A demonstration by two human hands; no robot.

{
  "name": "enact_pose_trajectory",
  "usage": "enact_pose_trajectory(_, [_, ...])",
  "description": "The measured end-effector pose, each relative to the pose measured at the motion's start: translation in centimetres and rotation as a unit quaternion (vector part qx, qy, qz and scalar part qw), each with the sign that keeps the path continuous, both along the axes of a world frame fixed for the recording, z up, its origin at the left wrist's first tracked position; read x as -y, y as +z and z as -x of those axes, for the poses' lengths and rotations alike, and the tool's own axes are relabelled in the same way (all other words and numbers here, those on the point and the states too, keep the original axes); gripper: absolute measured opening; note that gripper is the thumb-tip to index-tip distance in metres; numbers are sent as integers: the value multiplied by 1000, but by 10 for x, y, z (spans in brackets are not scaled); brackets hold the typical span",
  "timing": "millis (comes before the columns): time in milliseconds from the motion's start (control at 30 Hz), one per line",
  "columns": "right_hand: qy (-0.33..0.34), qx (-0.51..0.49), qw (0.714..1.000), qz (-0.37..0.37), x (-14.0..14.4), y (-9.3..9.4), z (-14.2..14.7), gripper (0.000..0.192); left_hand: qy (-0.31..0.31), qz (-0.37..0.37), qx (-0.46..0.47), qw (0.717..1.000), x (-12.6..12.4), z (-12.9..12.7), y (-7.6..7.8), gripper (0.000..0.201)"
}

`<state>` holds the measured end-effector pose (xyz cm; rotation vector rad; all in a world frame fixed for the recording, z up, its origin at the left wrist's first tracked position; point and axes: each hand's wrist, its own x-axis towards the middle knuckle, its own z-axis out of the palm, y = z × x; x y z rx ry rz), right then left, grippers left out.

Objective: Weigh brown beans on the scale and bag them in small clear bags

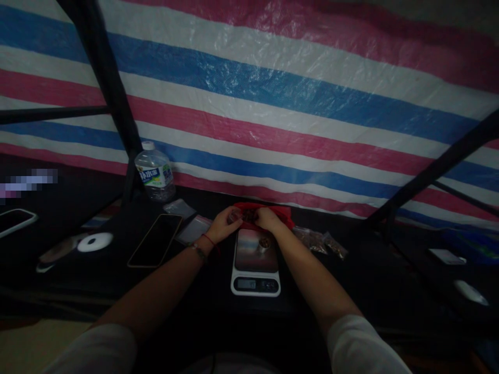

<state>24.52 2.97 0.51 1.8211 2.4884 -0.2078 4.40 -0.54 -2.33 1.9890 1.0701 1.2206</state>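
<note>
Both hands meet beyond a white digital scale (255, 284), at an open red bag (286, 218) with small dark brown pieces (249, 214) in it. My left hand (223, 224) is closed on a small clear plastic thing (234, 215); whether it is a bag or a cup I cannot tell. Over the red bag's contents, my right hand (267, 218) has its fingers bent down and pressed together, their tips hidden among the brown pieces. On the scale's plate stands a small round cup (264, 244) holding brown pieces. The lit display is too blurred to read surely.
Left of the scale lie clear plastic bags (195, 228), a dark phone (156, 241) and a white oval object (95, 242). A large clear bottle (155, 174) stands behind them. Several filled clear bags (315, 241) lie to the right. Striped sheeting (273, 114) hangs behind the black table.
</note>
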Motion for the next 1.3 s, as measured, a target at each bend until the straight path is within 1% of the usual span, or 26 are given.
enact_pose_trajectory(200, [6,-23,1000,-15,1,4,-2,23,-4,-5,4,1000,-2,1,-2,30])
enact_pose_trajectory(333, [14,-81,996,-33,6,9,-10,22,-9,-12,0,1000,-3,0,-3,30])
enact_pose_trajectory(467, [-13,-117,992,-44,15,12,-18,19,-10,-17,-2,1000,-4,-1,-6,31])
enact_pose_trajectory(600, [-45,-134,988,-57,20,8,-25,16,-11,-24,-1,1000,-5,-2,-7,29])
enact_pose_trajectory(733, [-52,-130,988,-68,19,3,-28,19,-5,-20,1,1000,-5,-2,-7,31])
enact_pose_trajectory(800, [-53,-147,984,-87,22,4,-29,20,-2,-17,3,1000,-5,-2,-7,31])
enact_pose_trajectory(900, [-42,-215,968,-121,40,15,-31,17,-2,-18,6,1000,-5,-1,-7,30])
enact_pose_trajectory(1000, [-12,-280,954,-110,73,33,-33,14,-2,-13,3,1000,-5,0,-7,31])
enact_pose_trajectory(1067, [-4,-281,956,-82,96,45,-32,13,-5,-8,-1,1000,-4,0,-6,32])
enact_pose_trajectory(1133, [-10,-273,961,-35,113,53,-30,14,-10,-5,0,1000,-4,-1,-6,32])
enact_pose_trajectory(1200, [-20,-254,967,-1,123,55,-26,14,-15,-3,7,1000,-4,-2,-7,32])
enact_pose_trajectory(1300, [-48,-214,976,-1,125,51,-19,14,-12,-2,10,1000,-4,-2,-8,33])
